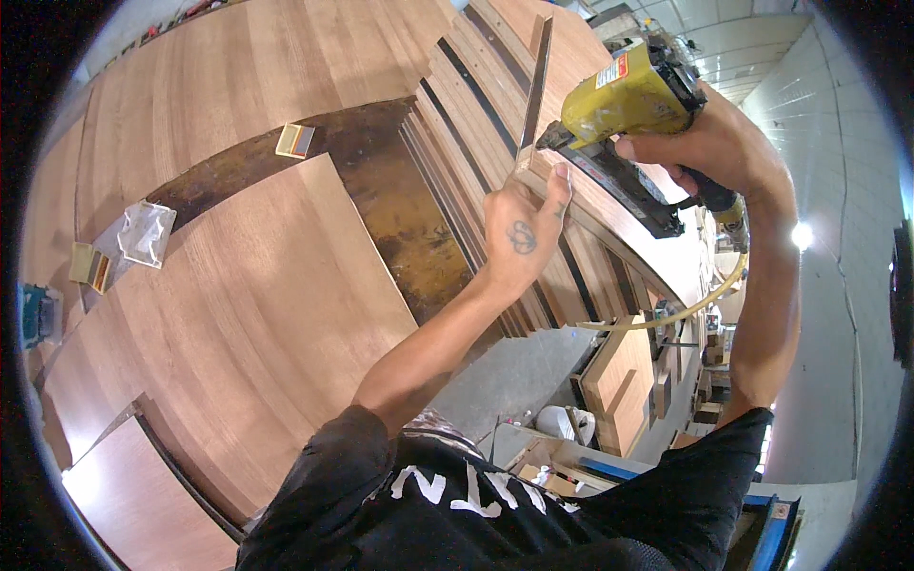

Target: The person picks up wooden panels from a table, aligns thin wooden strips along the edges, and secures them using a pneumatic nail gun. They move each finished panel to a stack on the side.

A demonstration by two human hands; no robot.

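My right hand (725, 143) is raised at the upper right, wrapped round the handle of a yellow and black nail gun (624, 95). The nose of the gun points left and sits right beside a narrow wooden strip (537, 86). My left hand (524, 224) is closed at the lower end of that strip, thumb up; its fingertips are hidden behind the hand. Both rest against a stack of wood-grain boards (476, 105), whose layered edges run beneath my left wrist. From the gun a yellow air hose (709, 297) curves down and left.
Large wood-grain panels (238, 314) lie to the left over a stained brown surface (390, 190). Small cards (295, 141) and a clear plastic bag (147, 233) rest there. Below the stack, more wooden pieces (619, 385) and a white bundle (564, 424) stand near the grey floor.
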